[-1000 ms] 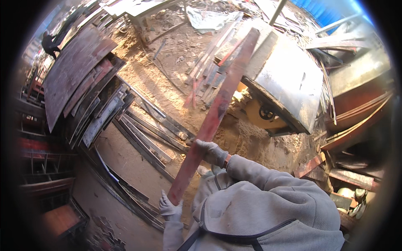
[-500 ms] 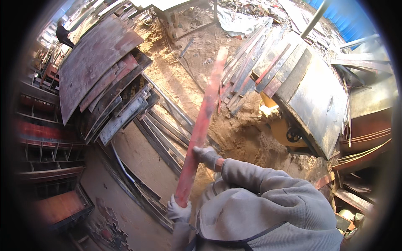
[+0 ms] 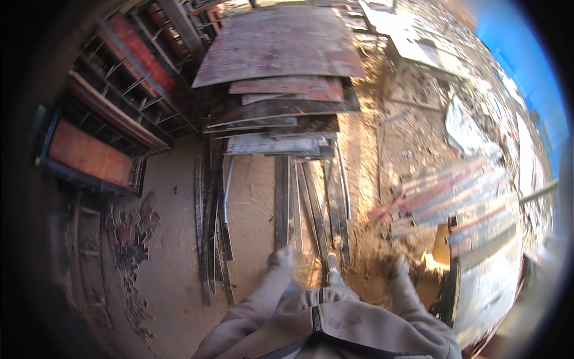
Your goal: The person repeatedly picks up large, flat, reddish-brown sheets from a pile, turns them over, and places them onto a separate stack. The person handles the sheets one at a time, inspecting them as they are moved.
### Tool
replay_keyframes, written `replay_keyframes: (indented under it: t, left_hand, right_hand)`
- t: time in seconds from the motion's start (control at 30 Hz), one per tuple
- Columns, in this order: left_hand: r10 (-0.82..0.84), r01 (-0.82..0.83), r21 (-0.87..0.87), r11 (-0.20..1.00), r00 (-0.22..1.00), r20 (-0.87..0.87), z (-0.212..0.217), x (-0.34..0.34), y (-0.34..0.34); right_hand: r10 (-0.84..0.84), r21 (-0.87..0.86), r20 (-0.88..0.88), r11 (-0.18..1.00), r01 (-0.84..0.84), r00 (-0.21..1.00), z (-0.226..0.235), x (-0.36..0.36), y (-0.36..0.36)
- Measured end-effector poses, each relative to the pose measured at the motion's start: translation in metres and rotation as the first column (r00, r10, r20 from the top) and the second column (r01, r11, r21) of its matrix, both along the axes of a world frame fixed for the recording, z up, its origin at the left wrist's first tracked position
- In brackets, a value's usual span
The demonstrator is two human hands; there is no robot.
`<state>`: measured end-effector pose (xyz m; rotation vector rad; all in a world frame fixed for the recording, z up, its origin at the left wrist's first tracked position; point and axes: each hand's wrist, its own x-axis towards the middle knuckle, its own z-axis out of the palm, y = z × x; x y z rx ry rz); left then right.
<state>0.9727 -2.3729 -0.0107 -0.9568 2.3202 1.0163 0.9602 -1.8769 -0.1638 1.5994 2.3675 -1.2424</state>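
The left hand [image 3: 283,257] and right hand [image 3: 400,265] are apart, too blurred to tell their grip. The strips [image 3: 281,203] lie on the ground [image 3: 251,191] near the left, the left edge of the tabletop [image 3: 490,293] beyond the right. Long strips probably handle best with a wide two-handed hold.

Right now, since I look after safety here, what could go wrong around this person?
The shoe stands close to the long strips on the ground, so they might cause a trip. The stacked boards have uneven, overhanging edges and might slip if bumped. The right hand is near the bench, whose edge could perhaps scrape it.
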Motion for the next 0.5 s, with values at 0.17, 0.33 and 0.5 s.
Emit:
replay_keyframes:
  t: [0.17, 0.33, 0.5]
  left_hand:
    - [0.315, -0.225, -0.367, 0.903, 0.926, 0.208, -0.069, 0.091, -0.169]
    - [0.535, -0.401, -0.486, 0.776, 0.828, 0.171, -0.109, 0.141, -0.269]
    - [0.415, -0.295, -0.419, 0.859, 0.880, 0.231, -0.146, 0.076, -0.350]
  right_hand:
    - [0.230, 0.018, 0.392, 0.966, -0.257, 0.891, -0.041, 0.083, -0.069]
    - [0.520, -0.067, 0.741, 0.687, -0.724, 0.425, -0.088, 0.036, -0.118]
    - [0.677, -0.077, 0.273, 0.724, -0.685, 0.684, -0.108, -0.039, -0.186]
